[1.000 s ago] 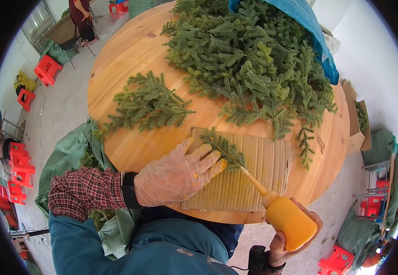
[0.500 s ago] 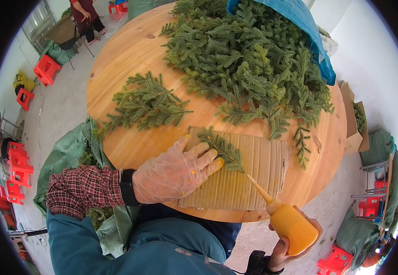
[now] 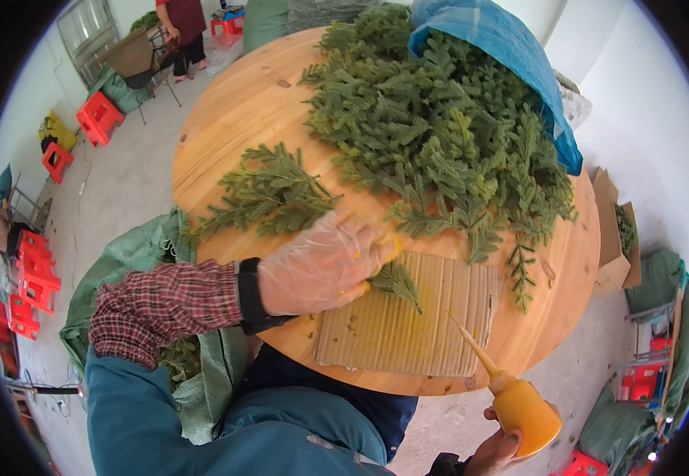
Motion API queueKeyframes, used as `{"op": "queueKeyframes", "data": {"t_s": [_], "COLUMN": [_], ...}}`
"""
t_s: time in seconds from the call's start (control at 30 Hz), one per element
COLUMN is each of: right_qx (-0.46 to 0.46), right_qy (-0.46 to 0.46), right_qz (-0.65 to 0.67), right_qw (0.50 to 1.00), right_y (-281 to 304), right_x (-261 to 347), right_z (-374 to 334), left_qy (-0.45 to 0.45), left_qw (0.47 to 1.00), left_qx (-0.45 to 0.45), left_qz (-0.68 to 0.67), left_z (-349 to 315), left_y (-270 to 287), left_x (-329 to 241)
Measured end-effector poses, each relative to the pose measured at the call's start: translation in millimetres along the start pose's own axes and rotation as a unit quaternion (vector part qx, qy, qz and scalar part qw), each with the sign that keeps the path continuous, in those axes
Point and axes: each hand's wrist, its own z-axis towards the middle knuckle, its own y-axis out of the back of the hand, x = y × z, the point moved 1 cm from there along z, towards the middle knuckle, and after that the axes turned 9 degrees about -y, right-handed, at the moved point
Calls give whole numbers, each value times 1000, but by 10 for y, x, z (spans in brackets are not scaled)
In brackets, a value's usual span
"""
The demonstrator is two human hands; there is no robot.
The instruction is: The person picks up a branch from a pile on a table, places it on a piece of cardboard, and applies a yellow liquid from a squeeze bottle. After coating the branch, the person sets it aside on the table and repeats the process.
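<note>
My left hand (image 3: 321,268), in a clear plastic glove with yellow smears, is closed on a small green fir sprig (image 3: 398,284). The sprig's stem end points to the lower right over a ribbed cardboard sheet (image 3: 424,341); my fingers hide its other end. Lower right, off the table edge, my right hand (image 3: 501,454) grips a yellow squeeze bottle (image 3: 524,416). Its long thin nozzle points up and left, apart from the sprig. A small bunch of fir sprigs (image 3: 269,194) lies just beyond my left hand.
A large heap of fir sprigs (image 3: 440,135) spills from a blue bag (image 3: 487,40) across the far side of the round wooden table (image 3: 225,111). A green woven sack (image 3: 138,274) sits at the left edge. Right, a cardboard box (image 3: 614,246) stands. A person (image 3: 182,28) is far left, near red stools (image 3: 99,119).
My left hand has gone from lying spread over the sprig to closing on it. The bottle has drawn back to the lower right, its nozzle away from the stem. The view has shifted slightly.
</note>
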Motion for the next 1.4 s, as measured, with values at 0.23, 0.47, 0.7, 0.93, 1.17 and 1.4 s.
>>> {"op": "queueKeyframes", "data": {"t_s": [0.23, 0.47, 0.7, 0.93, 1.17, 1.4], "right_qx": [22, 29, 32, 16, -27, -66], "right_qy": [-18, -19, -16, -33, -13, -33], "right_qz": [18, 26, 54, 88, 75, 138], "right_qw": [999, 999, 998, 995, 997, 988], "right_y": [4, -37, -85, -96, 67, 95], "right_x": [-131, -190, -122, 61, -205, -134], "right_z": [-17, 11, -47, -40, -30, -13], "left_qy": [23, 148, 25, 34, 115, 171], "left_qw": [997, 967, 993, 992, 970, 852], "left_qx": [-4, 14, -97, -95, -87, -43], "left_qz": [67, 206, 59, -74, -197, -493], "left_z": [-199, -736, -54, 369, 450, 213], "left_y": [215, 503, 341, -323, 104, 494], "left_x": [199, 756, 662, 590, 618, 488]}}
